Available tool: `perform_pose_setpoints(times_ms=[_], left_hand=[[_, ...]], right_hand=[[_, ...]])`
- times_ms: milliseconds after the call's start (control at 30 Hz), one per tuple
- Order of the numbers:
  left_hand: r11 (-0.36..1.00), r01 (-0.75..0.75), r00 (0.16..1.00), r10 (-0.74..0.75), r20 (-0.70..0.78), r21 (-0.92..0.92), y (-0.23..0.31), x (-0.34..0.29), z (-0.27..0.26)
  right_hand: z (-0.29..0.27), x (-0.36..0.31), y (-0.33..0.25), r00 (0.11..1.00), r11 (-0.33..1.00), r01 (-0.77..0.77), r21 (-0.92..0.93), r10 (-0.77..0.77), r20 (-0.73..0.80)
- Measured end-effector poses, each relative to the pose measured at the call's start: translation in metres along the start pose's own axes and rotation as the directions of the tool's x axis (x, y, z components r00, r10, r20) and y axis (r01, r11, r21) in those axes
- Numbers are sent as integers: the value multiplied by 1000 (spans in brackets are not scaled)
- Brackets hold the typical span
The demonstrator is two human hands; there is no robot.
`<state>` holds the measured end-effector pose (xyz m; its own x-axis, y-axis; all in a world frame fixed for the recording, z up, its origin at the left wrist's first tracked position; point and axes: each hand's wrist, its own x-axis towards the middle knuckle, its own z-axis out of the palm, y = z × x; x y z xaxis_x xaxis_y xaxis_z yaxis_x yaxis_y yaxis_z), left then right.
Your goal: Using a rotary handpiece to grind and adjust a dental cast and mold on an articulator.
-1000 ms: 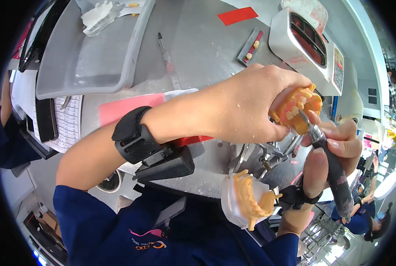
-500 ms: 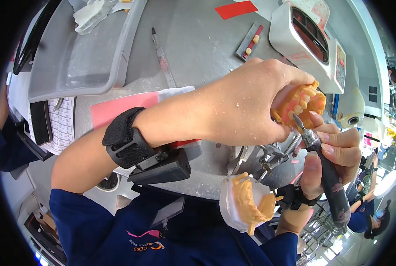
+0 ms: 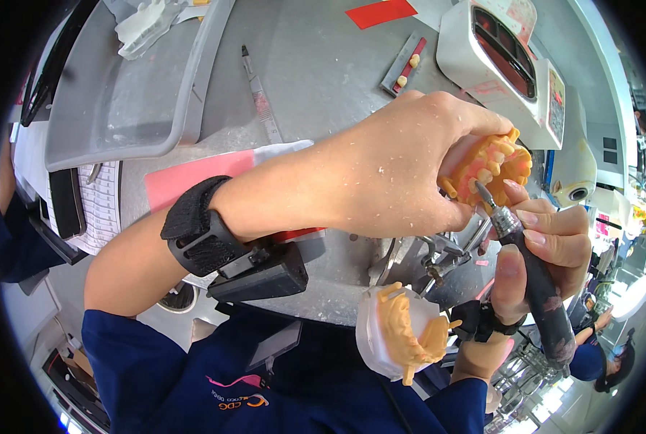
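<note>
My left hand [image 3: 402,170], dusted with pale specks, is closed round an orange-yellow dental cast [image 3: 491,155] with teeth set in pink wax. In my right hand [image 3: 554,235] is a dark rotary handpiece [image 3: 543,293], gripped like a pen. Its metal bur tip meets the cast beside the teeth, and some right fingertips rest against the cast's near edge. Below the hands is a metal articulator [image 3: 438,259], partly hidden by my left hand. A second dental cast [image 3: 402,329], orange-yellow on a white base, stands nearer my body at the bench edge.
A translucent grey tray [image 3: 131,101] stands at the far left, near a phone [image 3: 66,202]. Beyond my left forearm lie a wax knife [image 3: 260,94] and a pink wax sheet [image 3: 200,173]. A small holder with loose teeth [image 3: 404,65] lies near a white machine [image 3: 475,58].
The handpiece and right hand have shifted very slightly; the bur stays at the cast's teeth. My left hand keeps its grip. The whole view has drifted a little.
</note>
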<state>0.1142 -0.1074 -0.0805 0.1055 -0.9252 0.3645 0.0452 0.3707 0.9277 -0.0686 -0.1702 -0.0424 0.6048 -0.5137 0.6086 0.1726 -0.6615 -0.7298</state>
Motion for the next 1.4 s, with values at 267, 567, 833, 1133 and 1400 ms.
perform_pose_setpoints(times_ms=[267,567,833,1133,1400], left_hand=[[1000,-23,999,23,-28,1,-4,0,1],[996,-86,996,86,-12,10,-4,0,0],[999,-26,999,27,-23,22,-2,-1,0],[997,-67,998,67,-3,37,-2,-1,-1],[995,-78,997,79,-23,61,-5,-2,0]], right_hand=[[-1,1,0,1000,998,-5,58,4,21],[1,3,1,1000,999,-3,35,4,-28],[5,4,-2,999,1000,-20,4,20,-41],[2,3,-1,999,1000,-25,17,26,-39],[1,3,1,1000,999,0,38,1,-11]])
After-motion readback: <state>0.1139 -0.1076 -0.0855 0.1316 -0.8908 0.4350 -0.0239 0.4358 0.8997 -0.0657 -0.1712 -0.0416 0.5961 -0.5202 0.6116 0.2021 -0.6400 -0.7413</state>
